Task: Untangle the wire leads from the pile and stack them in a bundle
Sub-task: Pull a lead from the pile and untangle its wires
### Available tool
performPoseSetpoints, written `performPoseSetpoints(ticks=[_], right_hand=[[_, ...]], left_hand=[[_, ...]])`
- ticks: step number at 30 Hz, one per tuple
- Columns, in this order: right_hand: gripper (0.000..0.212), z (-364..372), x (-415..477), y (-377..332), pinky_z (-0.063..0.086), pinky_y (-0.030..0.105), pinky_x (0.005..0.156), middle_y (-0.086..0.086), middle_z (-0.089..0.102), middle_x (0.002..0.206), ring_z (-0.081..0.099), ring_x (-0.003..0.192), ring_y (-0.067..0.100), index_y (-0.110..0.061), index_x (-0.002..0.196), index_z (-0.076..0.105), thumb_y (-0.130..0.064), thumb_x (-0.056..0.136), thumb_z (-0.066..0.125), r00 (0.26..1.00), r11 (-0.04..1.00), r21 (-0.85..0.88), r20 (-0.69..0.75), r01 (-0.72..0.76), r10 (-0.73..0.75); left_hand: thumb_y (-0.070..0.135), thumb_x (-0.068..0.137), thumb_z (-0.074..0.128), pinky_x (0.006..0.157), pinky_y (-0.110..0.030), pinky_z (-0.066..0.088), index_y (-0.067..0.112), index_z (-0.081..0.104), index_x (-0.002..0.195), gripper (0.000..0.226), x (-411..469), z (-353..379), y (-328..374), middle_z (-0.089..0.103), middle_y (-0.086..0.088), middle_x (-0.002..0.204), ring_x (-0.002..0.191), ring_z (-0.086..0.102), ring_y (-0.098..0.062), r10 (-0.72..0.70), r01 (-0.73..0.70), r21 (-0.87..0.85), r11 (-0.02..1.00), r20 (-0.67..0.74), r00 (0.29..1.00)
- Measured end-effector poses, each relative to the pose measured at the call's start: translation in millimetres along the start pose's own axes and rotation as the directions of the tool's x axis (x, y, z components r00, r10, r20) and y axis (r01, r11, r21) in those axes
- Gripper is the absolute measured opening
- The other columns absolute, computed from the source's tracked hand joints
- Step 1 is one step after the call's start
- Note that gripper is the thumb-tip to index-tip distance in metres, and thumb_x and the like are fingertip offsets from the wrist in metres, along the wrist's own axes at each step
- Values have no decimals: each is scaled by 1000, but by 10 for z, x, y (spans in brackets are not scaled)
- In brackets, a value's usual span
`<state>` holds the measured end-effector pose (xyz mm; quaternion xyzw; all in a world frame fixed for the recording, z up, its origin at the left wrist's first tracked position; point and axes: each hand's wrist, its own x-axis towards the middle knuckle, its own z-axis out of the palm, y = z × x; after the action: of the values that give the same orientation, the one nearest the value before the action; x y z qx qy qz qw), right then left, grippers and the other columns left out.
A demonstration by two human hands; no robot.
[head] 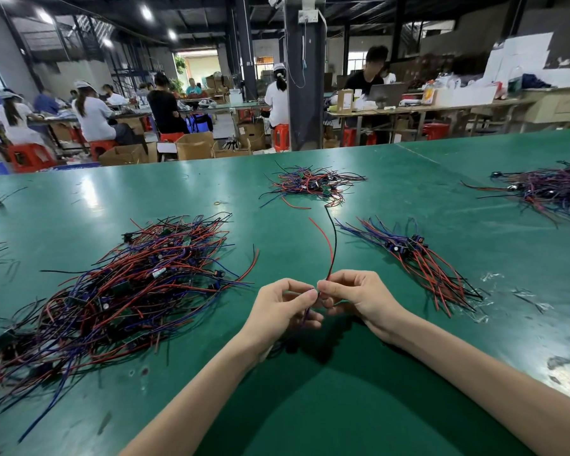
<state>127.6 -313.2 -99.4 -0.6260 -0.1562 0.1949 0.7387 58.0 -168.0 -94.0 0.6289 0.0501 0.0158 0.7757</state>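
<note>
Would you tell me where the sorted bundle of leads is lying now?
In the head view, the sorted bundle lies on the green table, just beyond and right of the right hand.

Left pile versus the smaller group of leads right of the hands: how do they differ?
The left pile is much larger than the right group. The left pile's leads cross in all directions; the right group's run roughly parallel. Small components are scattered through the left pile but clustered together in the right group. Both hold red, black and blue leads and lie on the green table.
</note>
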Motion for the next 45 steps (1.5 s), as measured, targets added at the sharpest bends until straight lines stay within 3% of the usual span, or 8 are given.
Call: performPoseSetpoints(ticks=[8, 13, 26, 29, 32, 35, 39, 45], right_hand=[[8, 5, 17, 5, 48, 20, 47, 3, 63, 58, 55, 47, 8, -5, 71, 65, -6, 77, 70, 999, 994, 101, 10, -52, 51], [11, -37, 71, -1, 47, 18, 45, 3, 58, 57, 52, 44, 7, -5, 69, 64, -2, 78, 71, 993, 990, 138, -109, -25, 40], [17, -387, 219, -187, 46, 15, 42, 0, 57, 48, 51, 40, 4, -4, 67, 60, 2, 77, 71, 930, 973, 218, -368, 82, 4], [17, -417, 223, -212, 46, 14, 41, 1, 58, 50, 51, 40, 4, -5, 67, 60, 1, 77, 71, 930, 963, 259, -368, 80, 21], [17, -397, 214, -224, 46, 14, 41, 1, 60, 51, 51, 40, 4, -7, 68, 59, 1, 78, 70, 942, 958, 281, -334, 59, 40], [18, -379, 204, -224, 46, 14, 41, 1, 61, 52, 51, 39, 4, -9, 71, 57, 0, 79, 69, 950, 958, 284, -310, 50, 42], [18, -356, 191, -230, 46, 14, 41, 2, 62, 53, 51, 39, 4, -9, 73, 56, 0, 79, 70, 953, 960, 278, -301, 47, 40], [17, -292, 159, -244, 45, 15, 39, 3, 64, 53, 51, 39, 4, -9, 73, 56, 0, 77, 71, 962, 961, 272, -269, 45, 31]], left_hand=[[-8, 87, 59, 48, -23, 50, 0, 57, 82, 10, -16, 13, 15, 68, -7, 62, 47, 61, -16, 33, -34, 48, 998, 19, 999], [-6, 85, 61, 47, -22, 48, 1, 56, 82, 10, -42, 36, 10, 63, -15, 70, 47, 60, -18, 8, -10, 94, 996, 23, 1000], [-2, 85, 63, 49, -23, 48, 5, 56, 81, 11, -97, -2, -4, 67, -14, 72, 50, 60, -20, -59, 48, 131, 990, 79, 995], [-1, 85, 64, 48, -22, 47, 5, 59, 87, 8, -77, -21, 14, 66, -13, 71, 49, 59, -19, -56, 48, 128, 991, 63, 996], [5, 73, 65, 45, -21, 44, 8, 63, 94, 21, -70, -28, 27, 63, -9, 67, 48, 57, -16, -68, 57, 178, 982, 61, 996], [14, 67, 56, 43, -21, 41, 8, 66, 85, 22, -66, -26, 7, 64, -5, 64, 48, 55, -14, -73, 64, 231, 971, 30, 997], [36, 72, 68, 44, -22, 41, 10, 66, 73, 26, -47, -23, 9, 64, -2, 64, 49, 54, -17, -51, 44, 302, 952, 14, 999], [10, 81, 69, 41, -21, 41, 12, 70, 68, 13, -62, -30, -12, 61, -1, 61, 52, 58, -15, -55, 40, 360, 932, 32, 998]])
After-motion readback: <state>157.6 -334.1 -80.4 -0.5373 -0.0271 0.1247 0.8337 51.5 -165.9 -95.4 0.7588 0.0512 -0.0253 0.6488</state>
